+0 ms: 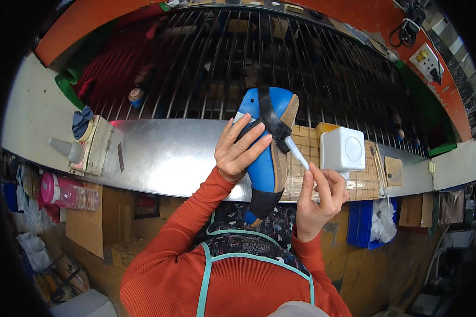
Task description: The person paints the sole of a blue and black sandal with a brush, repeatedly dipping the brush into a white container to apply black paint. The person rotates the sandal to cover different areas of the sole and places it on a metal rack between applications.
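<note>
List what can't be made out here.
Head view:
Blue shoe with black straps and cork-coloured sole: partly covered by the left grip.
Square white plastic container: inside hidden by its opaque walls.
Blue plastic crate: inside partly hidden by a crumpled translucent bag.
Small blue-and-tan item, upper left: too small, blurred.

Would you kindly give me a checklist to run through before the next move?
1. Sandal held: ok, the left hand grips it, fingers spread across.
2. White tool in grip: ok, the right hand pinches its near end.
3. Tool touching the black strap: cannot tell; its tip is at the strap's end.
4. White container close by: ok, just beyond the right hand.
5. Container's contents: cannot tell, hidden.
6. Bench free of loose things: not ok, a thin strip lies at left.
</note>
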{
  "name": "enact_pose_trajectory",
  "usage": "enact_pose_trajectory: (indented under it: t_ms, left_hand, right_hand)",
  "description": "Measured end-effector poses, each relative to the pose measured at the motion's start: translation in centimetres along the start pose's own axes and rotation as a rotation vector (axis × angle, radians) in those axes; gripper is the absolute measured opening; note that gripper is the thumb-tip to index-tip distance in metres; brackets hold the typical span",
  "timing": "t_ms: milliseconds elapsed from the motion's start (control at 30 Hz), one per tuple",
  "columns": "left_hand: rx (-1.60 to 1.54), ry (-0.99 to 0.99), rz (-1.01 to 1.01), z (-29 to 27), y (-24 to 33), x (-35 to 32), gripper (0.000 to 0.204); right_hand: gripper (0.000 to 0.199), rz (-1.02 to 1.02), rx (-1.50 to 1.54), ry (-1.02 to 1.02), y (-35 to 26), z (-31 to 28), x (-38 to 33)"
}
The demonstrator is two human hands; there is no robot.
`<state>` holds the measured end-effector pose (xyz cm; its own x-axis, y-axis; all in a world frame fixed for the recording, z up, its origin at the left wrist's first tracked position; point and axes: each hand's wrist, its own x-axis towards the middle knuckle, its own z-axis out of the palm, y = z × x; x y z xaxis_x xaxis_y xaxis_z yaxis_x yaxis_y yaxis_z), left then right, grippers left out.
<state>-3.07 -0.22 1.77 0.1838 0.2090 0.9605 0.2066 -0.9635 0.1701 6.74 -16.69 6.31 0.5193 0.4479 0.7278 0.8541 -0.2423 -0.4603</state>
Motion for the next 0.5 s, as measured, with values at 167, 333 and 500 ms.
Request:
enact_pose_trajectory:
  t_ms: [167, 333, 500]
  left_hand:
    - [0.05, -0.006, 0.016, 0.13, 0.11, -0.34, 0.03]
    - [0.08, -0.005, 0.05, 0.19, -0.08, -0.48, 0.031]
    - [-0.031, 0.017, -0.032, 0.5, 0.03, -0.65, 0.03]
  right_hand:
    - [0.022, 0.017, -0.047, 0.008, -0.37, 0.01, 0.02]
    - [0.022, 0.046, -0.05, 0.005, -0.49, 0.09, 0.02]
    - [0.022, 0.101, 0.008, 0.151, 0.17, 0.46, 0.75]
